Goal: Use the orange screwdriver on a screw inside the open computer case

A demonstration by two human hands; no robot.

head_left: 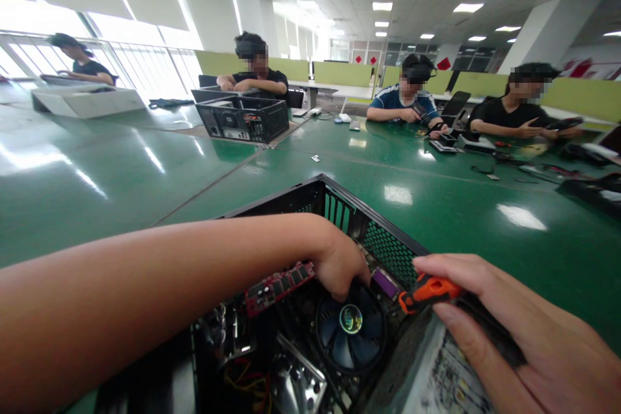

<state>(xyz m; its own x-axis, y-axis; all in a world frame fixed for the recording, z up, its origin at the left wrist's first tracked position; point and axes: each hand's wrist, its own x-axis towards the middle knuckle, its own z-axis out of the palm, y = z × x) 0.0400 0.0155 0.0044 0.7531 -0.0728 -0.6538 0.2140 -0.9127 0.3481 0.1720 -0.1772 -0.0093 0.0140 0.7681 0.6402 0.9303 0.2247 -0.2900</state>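
Observation:
An open black computer case [323,182] stands in front of me on the green table. My left hand [343,265] reaches down into it, curled at the upper edge of the round CPU cooler fan [350,343]; its fingertips are hidden, so what they grip does not show. To the right, my right hand [504,310] holds a screwdriver [429,292] by its orange and black handle, thumb below and fingers above. The screwdriver's shaft cannot be made out. A red circuit board [281,286] lies beneath my left wrist, and a purple connector [385,283] sits beside the fan.
Another computer case [242,118] stands across the table [218,171], with a person working behind it. Two more people sit at the far right near loose cables [548,171], and one at the far left behind a white box [87,102].

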